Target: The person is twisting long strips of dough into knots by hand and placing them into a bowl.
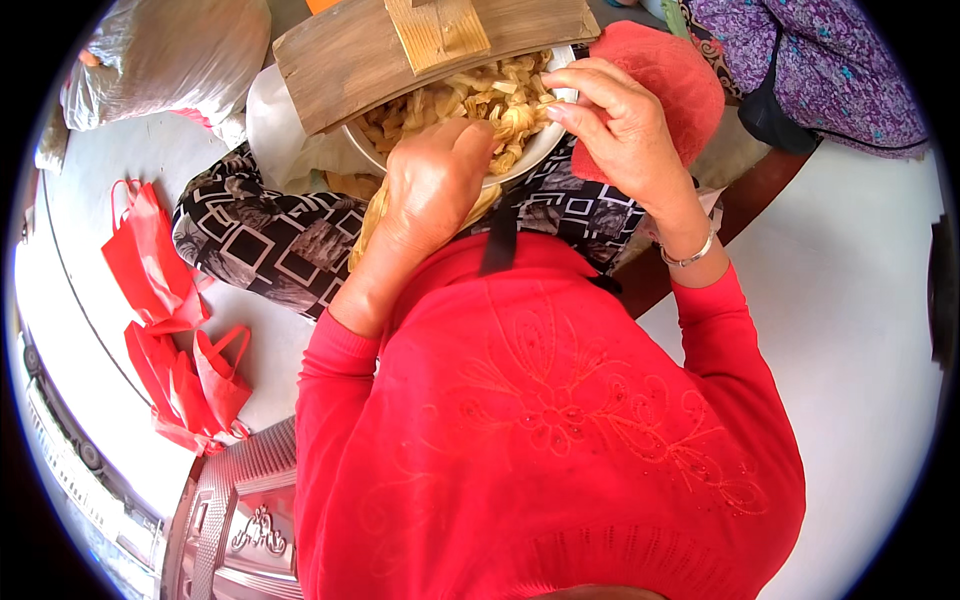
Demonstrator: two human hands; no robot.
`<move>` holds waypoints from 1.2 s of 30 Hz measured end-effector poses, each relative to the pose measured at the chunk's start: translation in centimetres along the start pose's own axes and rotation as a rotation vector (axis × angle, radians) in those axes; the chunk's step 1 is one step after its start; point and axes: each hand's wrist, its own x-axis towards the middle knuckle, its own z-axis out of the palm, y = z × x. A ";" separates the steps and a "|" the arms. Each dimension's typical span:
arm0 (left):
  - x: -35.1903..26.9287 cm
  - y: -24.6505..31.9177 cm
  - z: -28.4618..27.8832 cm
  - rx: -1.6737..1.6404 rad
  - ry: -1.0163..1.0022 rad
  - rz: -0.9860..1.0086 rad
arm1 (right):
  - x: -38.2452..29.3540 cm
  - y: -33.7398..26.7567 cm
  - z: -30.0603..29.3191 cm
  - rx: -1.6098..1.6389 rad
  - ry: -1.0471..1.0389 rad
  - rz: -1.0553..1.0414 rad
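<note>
A white basin (545,150) in front of my lap holds a heap of dried yellow plant strips (517,101), much like corn husk, twisted and knotted. My left hand (439,180) is curled over the basin's near rim; its fingertips are hidden beneath it. Longer strips (370,231) lie below that wrist on the lap. At the basin's right side, my right hand (619,124) has its thumb and index finger apart, their tips by the strips. Whether a strip touches them is unclear. A wooden board (341,71) lies across the far part of the basin, with a paler wood block (439,30) on it.
Red bags (154,259) rest on the floor at left, near an ornamented brown panel (251,525). A full plastic sack (176,60) stands at upper left. A coral knitted item (660,90) sits beside the basin. Purple patterned clothing (832,67) of another person shows at upper right.
</note>
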 end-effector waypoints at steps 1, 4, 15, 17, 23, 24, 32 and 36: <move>0.2 0.1 0.2 -0.003 0.017 0.023 | -0.1 0.6 0.7 -0.093 0.057 -0.147; 0.5 0.3 0.4 0.003 0.049 0.080 | -0.4 0.5 1.5 -0.183 -0.065 -0.116; -0.5 0.9 0.6 -0.121 -0.072 -0.086 | 0.0 0.9 3.3 -0.372 -0.174 -0.162; -0.6 1.1 0.5 -0.195 -0.105 -0.142 | -0.2 1.0 3.7 -0.438 -0.177 -0.189; -0.1 -1.1 0.5 -0.685 -0.313 -0.338 | 0.3 0.8 2.2 -0.179 -0.357 -0.042; 0.0 -1.5 0.8 -0.840 -0.319 -0.362 | 0.5 0.8 1.9 -0.014 -0.430 0.067; 0.7 -2.1 0.1 -0.944 -0.466 -0.531 | 1.3 0.4 1.2 0.077 -0.541 0.189; 0.4 -1.8 -0.6 -0.882 -0.464 -0.459 | 0.7 -0.4 0.7 0.160 -0.537 0.299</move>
